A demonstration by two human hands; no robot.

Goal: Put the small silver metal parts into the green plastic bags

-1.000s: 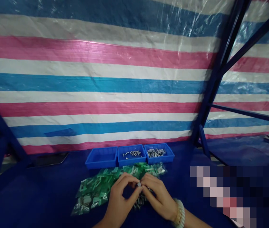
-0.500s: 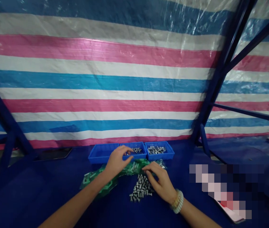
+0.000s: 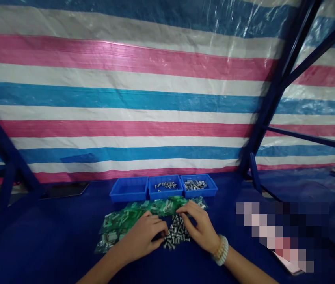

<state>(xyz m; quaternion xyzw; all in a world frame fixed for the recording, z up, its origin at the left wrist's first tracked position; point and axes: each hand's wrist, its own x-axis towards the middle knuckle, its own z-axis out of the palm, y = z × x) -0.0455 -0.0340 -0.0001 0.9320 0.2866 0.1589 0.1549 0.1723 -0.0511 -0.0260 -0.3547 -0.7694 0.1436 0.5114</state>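
Note:
A loose pile of short metal bolts (image 3: 175,236) lies on the blue tabletop between my two hands. At the pile's left edge is my left hand (image 3: 148,235), its fingers curled and the thumb and fingertips close together; whatever is between them is too small to make out. My right hand (image 3: 200,227) rests at the pile's right side, closed, with thumb and index tip brought together near the green bags; anything pinched there is hidden. Clear and green plastic bags (image 3: 120,221) with small metal parts inside lie behind and left of the pile.
Behind the bags stand three blue trays: a left one (image 3: 129,187), a middle one with small screws (image 3: 166,185), a right one with metal pieces (image 3: 197,185). A dark flat device (image 3: 65,190) lies back left. Blue frame posts (image 3: 269,106) flank a striped sheet.
My left hand has come back from over the middle tray, down to the bolt pile's left edge, uncovering tray and bags. My right hand has stayed nearly still.

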